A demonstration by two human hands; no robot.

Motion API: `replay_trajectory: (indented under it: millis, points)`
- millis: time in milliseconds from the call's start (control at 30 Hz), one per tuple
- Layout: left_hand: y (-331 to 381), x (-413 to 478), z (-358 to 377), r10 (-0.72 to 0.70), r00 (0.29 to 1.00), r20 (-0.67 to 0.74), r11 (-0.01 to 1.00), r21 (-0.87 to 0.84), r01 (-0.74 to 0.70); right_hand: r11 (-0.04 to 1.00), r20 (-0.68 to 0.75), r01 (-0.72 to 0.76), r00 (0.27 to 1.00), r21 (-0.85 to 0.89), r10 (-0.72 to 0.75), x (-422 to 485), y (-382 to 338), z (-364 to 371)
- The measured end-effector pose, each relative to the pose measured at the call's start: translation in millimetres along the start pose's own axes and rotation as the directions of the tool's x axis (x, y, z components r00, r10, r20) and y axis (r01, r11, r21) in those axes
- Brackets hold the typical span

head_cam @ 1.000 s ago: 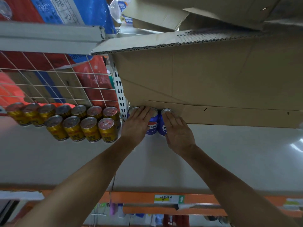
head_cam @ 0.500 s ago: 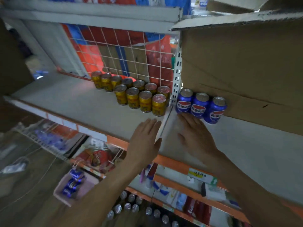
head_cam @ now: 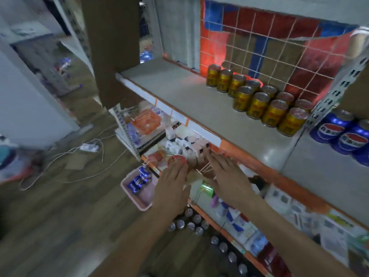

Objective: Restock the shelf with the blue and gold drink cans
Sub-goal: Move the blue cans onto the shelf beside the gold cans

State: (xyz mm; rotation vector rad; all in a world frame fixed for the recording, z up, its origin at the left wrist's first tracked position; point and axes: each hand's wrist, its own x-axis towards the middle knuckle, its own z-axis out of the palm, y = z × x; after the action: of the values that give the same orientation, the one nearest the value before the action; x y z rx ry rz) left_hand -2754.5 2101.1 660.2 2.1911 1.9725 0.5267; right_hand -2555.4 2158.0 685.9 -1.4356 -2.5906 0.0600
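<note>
Both empty: left hand (head_cam: 172, 182), right hand (head_cam: 229, 178)

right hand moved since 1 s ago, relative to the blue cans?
Yes. The right hand has come away from the blue cans, toward the person and down, and is now below the orange shelf edge, open and empty.

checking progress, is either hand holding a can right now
No, the left hand and the right hand are both open with straight fingers, holding nothing.
</note>
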Motion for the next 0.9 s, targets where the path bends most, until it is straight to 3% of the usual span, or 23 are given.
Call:
replay_trajectory:
  millis: [233, 400, 633, 900]
  points:
    - [-142, -87, -33, -0.205, 0.970, 0.133, 0.978, -0.008, 0.208, 0.992, 0.130, 0.034, 0.990, 0.122, -0.050, 49, -156, 70]
    - [-220, -112, -51, -0.254, 0.953, 0.167, 0.967, 0.032, 0.252, 0.981, 0.217, 0.089, 0.968, 0.172, -0.125, 79, -220, 101]
    - [-284, -91, -51, -0.295, 0.926, 0.234, 0.955, 0.028, 0.297, 0.978, 0.282, 0.090, 0.949, 0.188, -0.141, 129, -252, 143]
    - [-360, -21, -7, -0.268, 0.904, 0.332, 0.963, 0.120, 0.241, 0.975, 0.373, 0.001, 0.924, 0.221, -0.085, 196, -242, 234]
